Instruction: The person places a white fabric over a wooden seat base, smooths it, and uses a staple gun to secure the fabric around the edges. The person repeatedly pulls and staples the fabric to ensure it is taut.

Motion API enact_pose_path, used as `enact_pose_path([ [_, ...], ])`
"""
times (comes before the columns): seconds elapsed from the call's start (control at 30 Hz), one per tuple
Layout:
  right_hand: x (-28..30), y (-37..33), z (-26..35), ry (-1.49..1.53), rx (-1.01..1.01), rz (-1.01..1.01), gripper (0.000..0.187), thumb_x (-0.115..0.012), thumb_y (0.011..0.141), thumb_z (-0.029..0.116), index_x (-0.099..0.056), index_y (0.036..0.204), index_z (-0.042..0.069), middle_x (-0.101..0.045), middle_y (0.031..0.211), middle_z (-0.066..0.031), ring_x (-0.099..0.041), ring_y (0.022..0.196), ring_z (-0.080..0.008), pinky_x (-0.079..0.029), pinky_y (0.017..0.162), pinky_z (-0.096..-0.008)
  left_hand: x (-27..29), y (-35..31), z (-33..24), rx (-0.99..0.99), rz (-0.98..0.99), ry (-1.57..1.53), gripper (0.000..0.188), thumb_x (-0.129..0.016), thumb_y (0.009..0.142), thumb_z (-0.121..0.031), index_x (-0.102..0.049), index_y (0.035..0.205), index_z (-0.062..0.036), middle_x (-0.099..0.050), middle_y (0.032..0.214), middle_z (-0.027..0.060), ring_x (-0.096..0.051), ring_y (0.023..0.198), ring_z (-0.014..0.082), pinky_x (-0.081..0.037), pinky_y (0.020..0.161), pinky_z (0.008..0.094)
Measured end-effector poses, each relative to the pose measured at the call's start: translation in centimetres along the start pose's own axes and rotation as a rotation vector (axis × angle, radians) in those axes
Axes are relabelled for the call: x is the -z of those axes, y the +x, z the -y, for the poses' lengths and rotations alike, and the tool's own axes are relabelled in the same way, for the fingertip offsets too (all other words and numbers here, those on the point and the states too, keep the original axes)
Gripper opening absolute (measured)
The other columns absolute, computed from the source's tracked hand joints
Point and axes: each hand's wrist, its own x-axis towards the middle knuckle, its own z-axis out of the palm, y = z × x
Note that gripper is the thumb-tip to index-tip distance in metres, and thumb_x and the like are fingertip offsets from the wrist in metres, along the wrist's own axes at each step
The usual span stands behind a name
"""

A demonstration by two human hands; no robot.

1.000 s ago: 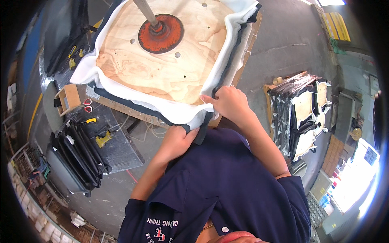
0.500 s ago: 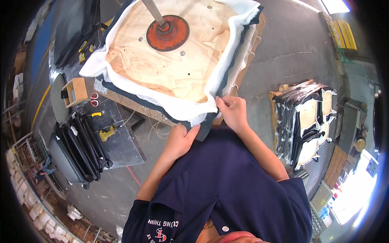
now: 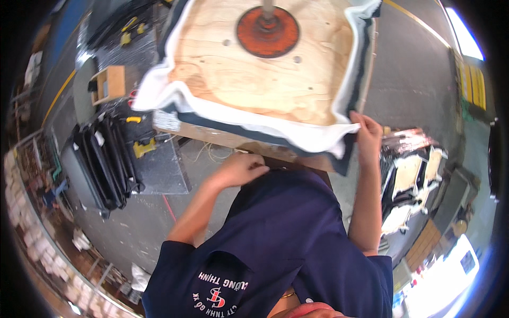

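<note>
So, upper-left box is looking murky inside; board is pointing one corner lower-right, long axis unclear; right hand pinching cloth, left hand curling, grip unclear.

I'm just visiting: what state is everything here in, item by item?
Right hand: closed on the dark fabric near its corner
Left hand: curled; grip unclear
White padding: wavy, turned up around the plywood panel
Plywood panel: lying flat
Orange disc: resting on the plywood panel
Wooden box: open
Black pieces: standing on edge, packed together
</note>
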Motion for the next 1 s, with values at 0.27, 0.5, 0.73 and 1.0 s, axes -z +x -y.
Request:
enact_pose_path([
  [0.27, 3.7, -1.1, 0.6, 0.075, 0.137, 0.035, 0.055, -0.065, 0.12, 0.022, -0.053, 0.169, 0.001, -0.058, 0.164, -0.0118, -0.061, 0.143, -0.0205, -0.049, 0.121, -0.0373, 7.1, -9.9, 11.8, 0.434, -0.21, 0.236, 0.042, -0.069, 0.108, -0.044, -0.087, 0.11, -0.0064, -0.083, 0.098, 0.0149, -0.08, 0.092, 0.0338, -0.061, 0.084, 0.0498],
  [0.5, -3.8, -5.5, -1.8, 0.234, 0.161, -0.405, 0.029, -0.066, 0.116, 0.019, -0.057, 0.142, 0.01, -0.061, 0.128, -0.005, -0.058, 0.112, -0.0145, -0.05, 0.098, -0.0347, 5.2, -9.3, 8.3, 0.003, -0.753, -1.119, 0.025, -0.064, 0.105, -0.024, -0.079, 0.105, -0.0035, -0.074, 0.085, 0.001, -0.066, 0.071, 0.0084, -0.044, 0.057, 0.0258],
  [0.73, -14.8, -13.1, 3.4, -0.123, -0.159, 0.754, 0.032, -0.069, 0.115, 0.032, -0.081, 0.114, 0.002, -0.073, 0.093, -0.0011, -0.057, 0.081, -0.0124, -0.049, 0.078, -0.0288, 4.7, -6.1, 7.1, 0.037, -0.634, -0.839, 0.013, -0.077, 0.098, -0.009, -0.07, 0.092, 0.0009, -0.07, 0.075, 0.0025, -0.067, 0.07, 0.0107, -0.052, 0.061, 0.03],
  [1.0, -19.2, -13.4, 0.4, -0.04, -0.442, 0.737, 0.043, -0.062, 0.118, 0.042, -0.078, 0.11, 0.002, -0.073, 0.089, -0.0046, -0.059, 0.079, -0.013, -0.047, 0.072, -0.0292, 0.6, -6.6, 4.5, -0.075, -1.028, -0.404, 0.036, -0.095, 0.092, -0.023, -0.069, 0.098, 0.0013, -0.072, 0.079, 0.0052, -0.068, 0.068, 0.013, -0.053, 0.064, 0.0318],
])
